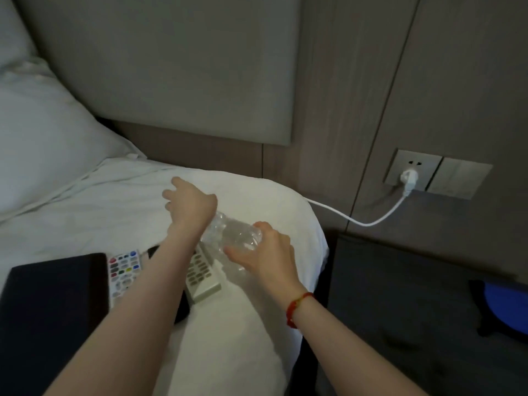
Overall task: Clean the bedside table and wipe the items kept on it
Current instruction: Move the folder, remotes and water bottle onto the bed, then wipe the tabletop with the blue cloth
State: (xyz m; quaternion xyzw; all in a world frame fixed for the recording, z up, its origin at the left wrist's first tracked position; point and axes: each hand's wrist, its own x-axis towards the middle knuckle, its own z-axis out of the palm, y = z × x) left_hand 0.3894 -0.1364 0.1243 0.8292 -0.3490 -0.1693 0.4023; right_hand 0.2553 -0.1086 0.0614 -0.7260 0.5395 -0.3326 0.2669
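The right hand (264,250) has its grip wrapped round a clear plastic bottle (231,234), held tilted over the bed (251,195), its far end passing under the left wrist; the left hand (190,204) reaches further over the sheet with fingers spread and holds nothing. The bottle looks thin and crumpled, so a hard squeeze could buckle it, and if any water is left and the cap is loose, which cannot be told from here, it could wet the sheet or the two remotes just below. Laid on the soft bedding it could also roll off the rounded right edge of the mattress toward the table (400,295). The white remote (201,277) lies partly under the left forearm, so a careless pull back could drag it, and the remote with coloured buttons (124,270) sits just beside a dark flat thing (54,304) at the near left. The table is dark, stands to the right of the bed and carries a blue object (505,305) at its right edge. A white cable (357,220) runs from a plug (408,177) in the wall socket down behind the mattress and could snag an arm. A pillow (43,132) lies at the far left under a padded headboard (171,61), in dim light.
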